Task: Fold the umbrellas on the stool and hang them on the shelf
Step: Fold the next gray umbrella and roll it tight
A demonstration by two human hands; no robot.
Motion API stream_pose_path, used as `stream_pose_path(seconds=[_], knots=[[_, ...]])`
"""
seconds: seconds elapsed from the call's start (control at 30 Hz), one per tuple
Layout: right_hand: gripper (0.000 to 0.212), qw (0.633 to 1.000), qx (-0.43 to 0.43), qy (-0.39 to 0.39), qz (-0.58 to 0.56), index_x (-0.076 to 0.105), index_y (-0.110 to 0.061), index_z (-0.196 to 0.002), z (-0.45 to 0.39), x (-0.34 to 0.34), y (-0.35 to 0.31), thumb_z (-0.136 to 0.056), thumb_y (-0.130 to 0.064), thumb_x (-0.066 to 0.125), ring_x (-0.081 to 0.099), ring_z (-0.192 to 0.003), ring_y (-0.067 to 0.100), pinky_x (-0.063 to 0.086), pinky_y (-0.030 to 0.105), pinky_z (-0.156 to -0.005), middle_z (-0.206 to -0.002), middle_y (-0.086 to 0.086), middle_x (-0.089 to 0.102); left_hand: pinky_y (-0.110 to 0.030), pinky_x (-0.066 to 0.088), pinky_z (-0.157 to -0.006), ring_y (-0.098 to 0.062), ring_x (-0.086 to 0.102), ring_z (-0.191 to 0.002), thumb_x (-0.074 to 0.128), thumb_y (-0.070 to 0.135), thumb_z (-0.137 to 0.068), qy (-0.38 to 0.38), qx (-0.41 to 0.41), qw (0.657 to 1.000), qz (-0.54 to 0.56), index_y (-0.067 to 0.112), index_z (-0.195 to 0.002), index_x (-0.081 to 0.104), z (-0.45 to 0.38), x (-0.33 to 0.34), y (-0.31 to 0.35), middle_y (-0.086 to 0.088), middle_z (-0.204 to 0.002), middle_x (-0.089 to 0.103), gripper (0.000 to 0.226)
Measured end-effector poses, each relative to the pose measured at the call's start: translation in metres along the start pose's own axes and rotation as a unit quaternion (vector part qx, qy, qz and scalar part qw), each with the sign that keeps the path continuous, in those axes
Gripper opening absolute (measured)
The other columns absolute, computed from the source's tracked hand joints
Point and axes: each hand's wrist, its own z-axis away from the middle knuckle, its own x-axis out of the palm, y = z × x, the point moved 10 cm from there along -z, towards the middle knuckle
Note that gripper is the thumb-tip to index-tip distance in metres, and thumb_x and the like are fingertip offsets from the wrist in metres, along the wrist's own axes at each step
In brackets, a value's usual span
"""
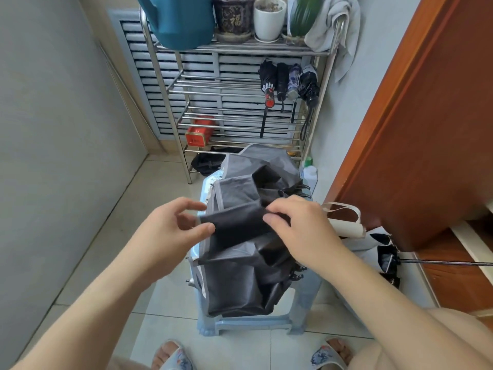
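Here the grey umbrella [248,236] lies loose on the blue stool [256,323] directly beneath both hands, one pleat running crosswise between them. The left hand [173,225] pinches its near end by the thumb; the right hand [296,222] curls over the far end, equally close.

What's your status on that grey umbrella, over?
Both hands working grey umbrella on stool: left hand pinching a fabric fold, right hand gripping it. Folding unfinished. Four umbrellas already hung on shelf. Nothing blocking.

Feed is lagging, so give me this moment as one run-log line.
step: folding | left hand: pinching fold of grey umbrella | right hand: gripping same fold | umbrella on stool | shelf: four hung
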Motion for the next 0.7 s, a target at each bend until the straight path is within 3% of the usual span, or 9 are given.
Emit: stream_pose_path(seconds=[0.13, 0.2, 0.3, 0.47, 0.57, 0.7], knots=[[0.015, 0.988, 0.064, 0.062, -0.126, 0.065, -0.027, -0.081, -0.002, -0.022, 0.006, -0.095, -0.025, 0.07, 0.066, -0.079, 0.01, 0.052, 0.031, -0.073, -0.079, -0.008, 0.071, -0.03, 0.051, -0.083, -0.011, 0.072, -0.087, 0.079, 0.026, -0.089, 0.068, 0.048, 0.987, 0.134, 0.044, -0.115, 0.065, 0.001, -0.007, 0.018, 0.006, -0.097, 0.078, 0.034], [0.013, 0.98, 0.087, 0.076, -0.163, 0.065, -0.026, -0.084, -0.001, -0.028, 0.009, -0.094, -0.023, 0.072, 0.069, -0.08, 0.009, 0.054, 0.031, -0.074, -0.081, -0.009, 0.074, -0.027, 0.054, -0.081, -0.012, 0.073, -0.089, 0.079, 0.02, -0.088, 0.104, 0.075, 0.976, 0.174, 0.042, -0.123, 0.063, 0.003, -0.005, 0.028, 0.005, -0.104, 0.075, 0.044], [0.024, 0.967, 0.111, 0.088, -0.214, 0.058, -0.029, -0.088, -0.001, -0.031, 0.01, -0.09, -0.014, 0.076, 0.069, -0.077, 0.0, 0.053, 0.022, -0.074, -0.084, -0.013, 0.076, -0.023, 0.058, -0.077, -0.017, 0.076, -0.089, 0.079, 0.003, -0.087, 0.113, 0.103, 0.957, 0.246, 0.033, -0.134, 0.059, 0.006, 0.001, 0.04, 0.002, -0.115, 0.069, 0.06], [0.038, 0.939, 0.121, 0.097, -0.307, 0.056, -0.022, -0.105, 0.0, -0.039, 0.014, -0.085, 0.004, 0.076, 0.074, -0.084, 0.02, 0.061, 0.048, -0.084, -0.092, 0.0, 0.078, -0.017, 0.054, -0.076, -0.01, 0.062, -0.07, 0.075, -0.012, -0.084, 0.127, 0.154, 0.941, 0.274, 0.026, -0.13, 0.063, 0.003, -0.011, 0.052, -0.001, -0.102, 0.066, 0.061], [0.043, 0.926, 0.139, 0.104, -0.336, 0.057, -0.023, -0.11, 0.003, -0.044, 0.023, -0.084, 0.006, 0.076, 0.073, -0.088, 0.032, 0.059, 0.055, -0.086, -0.092, 0.005, 0.078, -0.02, 0.052, -0.077, -0.008, 0.06, -0.073, 0.074, -0.008, -0.087, 0.144, 0.153, 0.951, 0.227, 0.028, -0.119, 0.066, 0.002, -0.018, 0.05, 0.008, -0.095, 0.066, 0.049], [0.044, 0.926, 0.13, 0.086, -0.344, 0.059, -0.028, -0.114, 0.005, -0.039, 0.023, -0.083, -0.004, 0.079, 0.072, -0.092, 0.033, 0.056, 0.058, -0.092, -0.097, 0.008, 0.077, -0.035, 0.053, -0.092, -0.016, 0.068, -0.096, 0.075, 0.028, -0.085, 0.082, 0.168, 0.957, 0.223, 0.031, -0.113, 0.066, 0.009, 0.001, 0.059, 0.006, -0.101, 0.071, 0.03]])
